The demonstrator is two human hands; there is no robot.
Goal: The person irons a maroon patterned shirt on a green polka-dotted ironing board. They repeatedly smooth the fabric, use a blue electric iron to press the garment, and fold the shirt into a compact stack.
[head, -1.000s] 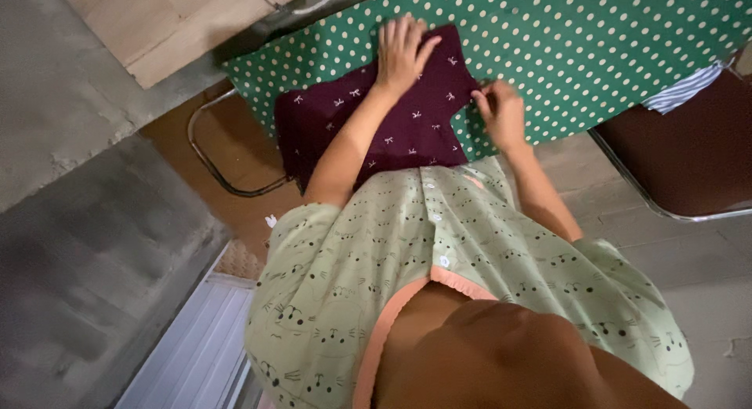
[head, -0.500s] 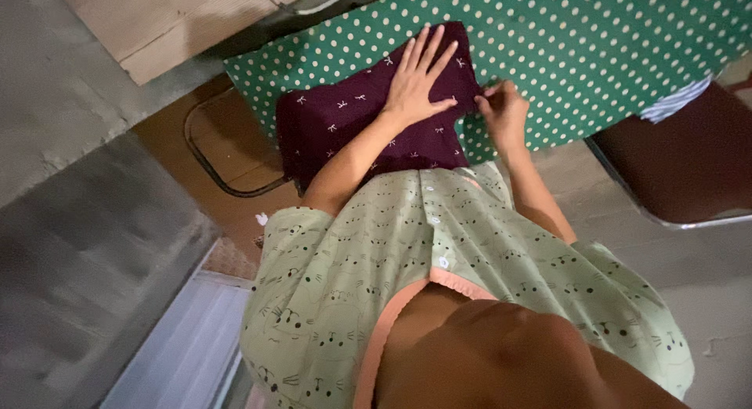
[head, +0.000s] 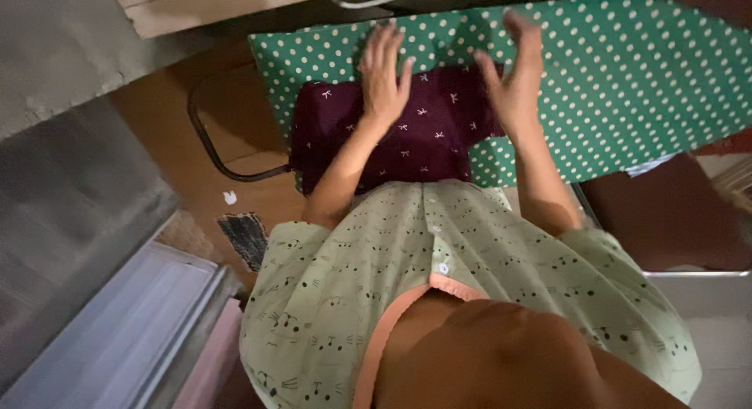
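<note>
A dark maroon garment (head: 423, 139) with small white bow prints lies folded on a green cloth with white dots (head: 627, 88) that covers the table. My left hand (head: 384, 76) rests flat on the garment's far left part, fingers spread. My right hand (head: 513, 72) lies open at the garment's far right edge, fingers stretched out onto the dotted cloth. Neither hand grips anything. My light green printed top fills the lower part of the view.
A metal-framed chair (head: 227, 135) with a brown seat stands left of the table. Another brown seat with a metal rim (head: 681, 221) is at the right. A pale wooden board (head: 204, 5) lies beyond the table. A grey wall and a white surface are at the lower left.
My right hand let go of the pinched garment edge and opened flat, moving farther out. My left hand slid left along the garment. The view shifted, so the table sits more to the right.
</note>
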